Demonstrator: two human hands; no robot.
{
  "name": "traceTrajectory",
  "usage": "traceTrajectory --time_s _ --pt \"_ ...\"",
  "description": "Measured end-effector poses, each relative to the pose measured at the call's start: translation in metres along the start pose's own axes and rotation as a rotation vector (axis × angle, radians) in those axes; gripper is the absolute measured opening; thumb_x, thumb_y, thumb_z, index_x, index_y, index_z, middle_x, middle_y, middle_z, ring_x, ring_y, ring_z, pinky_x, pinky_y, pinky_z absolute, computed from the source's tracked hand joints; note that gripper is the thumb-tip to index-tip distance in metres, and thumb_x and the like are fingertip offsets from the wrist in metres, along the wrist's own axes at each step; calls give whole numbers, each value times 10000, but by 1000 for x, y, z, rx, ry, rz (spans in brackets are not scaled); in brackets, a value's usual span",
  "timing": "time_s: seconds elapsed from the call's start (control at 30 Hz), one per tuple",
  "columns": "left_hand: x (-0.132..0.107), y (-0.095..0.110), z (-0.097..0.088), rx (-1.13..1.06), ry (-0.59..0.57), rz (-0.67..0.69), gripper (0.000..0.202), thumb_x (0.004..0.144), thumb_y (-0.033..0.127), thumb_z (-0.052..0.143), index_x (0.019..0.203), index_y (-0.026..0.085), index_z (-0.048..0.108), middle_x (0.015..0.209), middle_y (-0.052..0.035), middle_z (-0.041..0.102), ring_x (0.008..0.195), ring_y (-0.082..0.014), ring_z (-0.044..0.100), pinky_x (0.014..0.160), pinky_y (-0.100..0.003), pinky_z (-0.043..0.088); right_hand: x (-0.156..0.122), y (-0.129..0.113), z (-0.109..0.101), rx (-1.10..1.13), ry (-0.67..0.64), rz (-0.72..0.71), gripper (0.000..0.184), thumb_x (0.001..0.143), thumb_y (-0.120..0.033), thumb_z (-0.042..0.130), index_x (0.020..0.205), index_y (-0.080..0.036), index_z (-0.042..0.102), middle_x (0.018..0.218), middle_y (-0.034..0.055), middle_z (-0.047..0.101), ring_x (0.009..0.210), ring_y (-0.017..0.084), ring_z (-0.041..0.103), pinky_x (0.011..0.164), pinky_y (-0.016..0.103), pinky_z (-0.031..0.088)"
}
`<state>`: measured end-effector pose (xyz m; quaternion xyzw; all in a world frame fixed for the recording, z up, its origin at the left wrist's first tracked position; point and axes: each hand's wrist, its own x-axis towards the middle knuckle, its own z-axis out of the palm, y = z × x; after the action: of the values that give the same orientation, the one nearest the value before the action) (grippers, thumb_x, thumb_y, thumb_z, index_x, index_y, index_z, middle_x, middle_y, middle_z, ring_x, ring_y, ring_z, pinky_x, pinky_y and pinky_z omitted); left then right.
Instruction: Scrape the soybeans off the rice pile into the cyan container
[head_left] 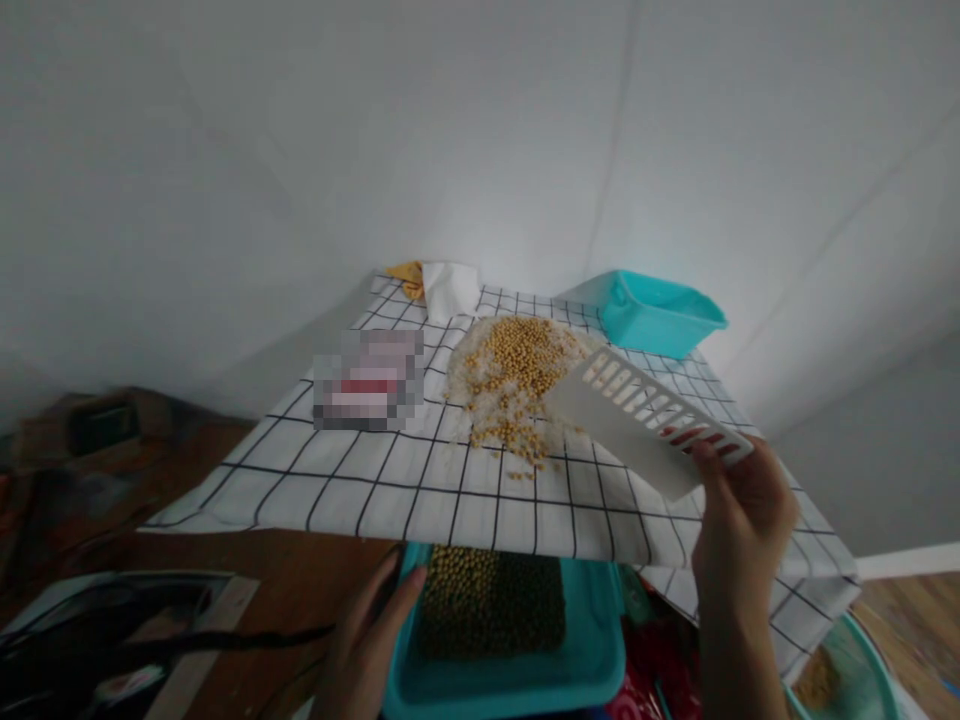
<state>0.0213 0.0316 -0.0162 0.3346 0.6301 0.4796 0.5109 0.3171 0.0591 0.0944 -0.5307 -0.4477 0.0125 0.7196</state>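
Note:
My right hand [746, 500] is closed on the end of a white slotted plastic basket [619, 420], thumb on its near side. The basket is tilted above the tablecloth, its far end beside a spread pile of yellow soybeans [521, 350] and white rice-like grains [469, 375]. Below the table's front edge, my left hand [367, 625] grips the left rim of a turquoise plastic basin [592, 650]. Inside the basin lie yellow beans [461, 575] and small dark green beans [517, 610]. The table edge hides the basin's far side.
A turquoise bin [660, 315] stands at the table's back right. A white cloth or paper [450, 290] lies at the back, with a blurred-out pinkish item [371, 380] at left. Underneath are red packages [660, 660] and, lower right, a greenish tub [859, 660].

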Motion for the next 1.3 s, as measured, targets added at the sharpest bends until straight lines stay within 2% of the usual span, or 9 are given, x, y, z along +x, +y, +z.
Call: traceTrajectory --time_s 0.13,0.23,0.37,0.53,0.67,0.77,0.97,1.1,1.3 --pt "5 -11 -6 -4 -16 -20 221 594 473 775 747 317 741 1028 -27 792 1268 -347 595 1103 -451 460 4 1 -2 25 31 9 106 799 -275 722 823 -181 679 802 18 689 738 161 619 748 308 449" --pt "11 -22 -11 3 -16 -58 272 512 428 810 746 301 750 1140 -35 769 1297 -375 566 1167 -469 374 0 3 -8 10 8 28 128 783 -292 741 801 -179 681 793 21 683 743 170 619 743 313 449" --pt "11 -26 -13 32 52 -154 345 544 469 811 828 284 749 1249 -47 726 1382 -401 467 1189 -532 315 -15 0 -22 -69 3 107 169 784 -330 742 835 -174 700 816 33 698 764 181 628 738 313 460" --pt "6 -20 -11 12 -45 -120 417 607 503 780 955 275 764 1289 -34 708 1401 -350 456 1203 -463 305 -35 -9 -43 -159 76 132 227 753 -369 753 833 -163 699 800 45 702 779 197 634 734 313 476" --pt "10 -28 -12 -1 -3 -140 373 599 494 785 909 287 772 1334 -30 683 1419 -376 423 1209 -496 278 -47 -16 -53 -199 92 171 230 749 -354 756 864 -163 702 816 54 714 783 207 646 744 327 485" --pt "15 -33 -11 20 15 -72 315 587 450 804 857 293 771 1251 -28 730 1366 -359 497 1202 -464 299 -53 -19 -56 -200 66 171 196 760 -320 748 869 -163 705 816 54 720 806 210 654 771 333 495" --pt "14 -23 -3 20 -16 -98 478 638 513 779 1023 231 755 1244 -80 731 1317 -348 552 1168 -482 353 -61 -22 -56 -223 68 152 205 768 -331 757 877 -160 724 824 59 727 816 206 652 751 311 488" --pt "11 -20 -4 43 11 -89 465 622 512 787 997 240 752 1274 -75 717 1346 -345 524 1186 -459 324 -62 -22 -57 -247 86 152 230 752 -337 777 888 -160 724 818 46 721 796 200 643 749 310 483" --pt "7 -12 -1 62 -51 -115 539 591 589 754 1007 247 749 1302 -67 701 1372 -335 496 1183 -415 335 -62 -24 -55 -190 63 143 182 764 -302 774 878 -168 727 837 42 730 794 194 663 761 312 505"
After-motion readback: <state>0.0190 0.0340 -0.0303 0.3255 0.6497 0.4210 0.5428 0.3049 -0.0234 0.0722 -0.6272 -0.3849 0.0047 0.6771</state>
